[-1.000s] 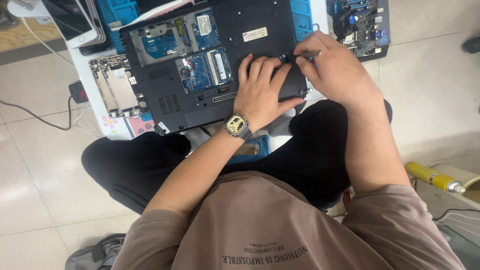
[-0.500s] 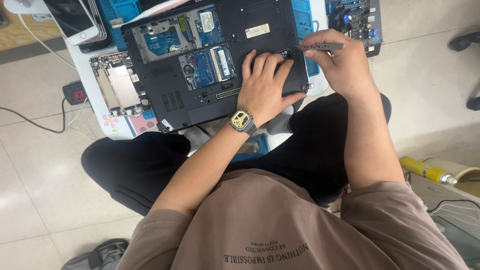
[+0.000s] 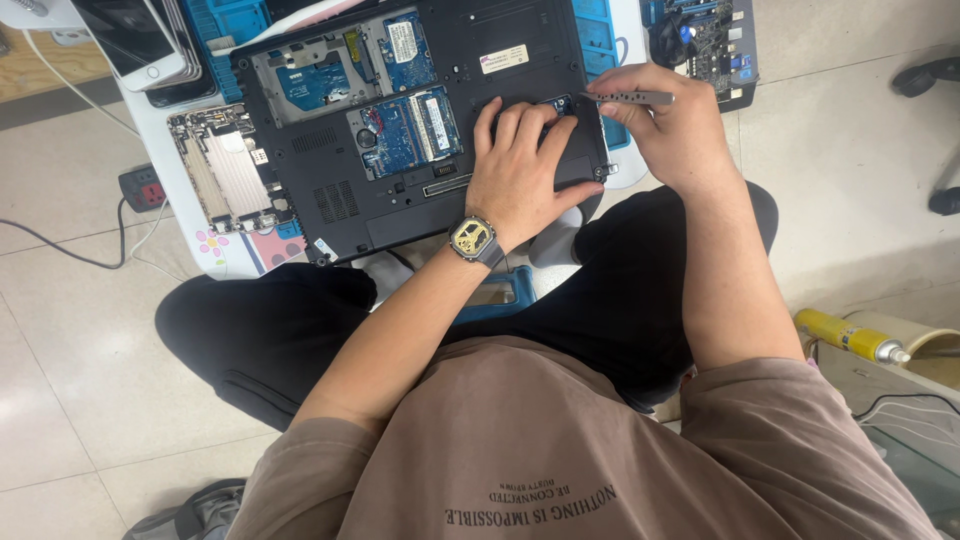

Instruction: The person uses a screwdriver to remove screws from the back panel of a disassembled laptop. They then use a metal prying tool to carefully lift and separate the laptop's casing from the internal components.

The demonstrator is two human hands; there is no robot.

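Right hand [image 3: 680, 125] grips tweezers [image 3: 630, 98] over laptop [image 3: 420, 120]; left hand [image 3: 520, 170] flat on it.

I see even, bright indoor light; soft shadow under my left hand [image 3: 515, 170], mild glare on tiles [image 3: 870, 140] right of my right hand [image 3: 665, 125], focus sharp.

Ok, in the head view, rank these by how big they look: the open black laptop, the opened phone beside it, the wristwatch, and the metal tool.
1. Open black laptop, by far the largest.
2. Opened phone.
3. Metal tool in the right hand and wristwatch by the left hand: about alike; the watch sits nearer the camera, so unranked.
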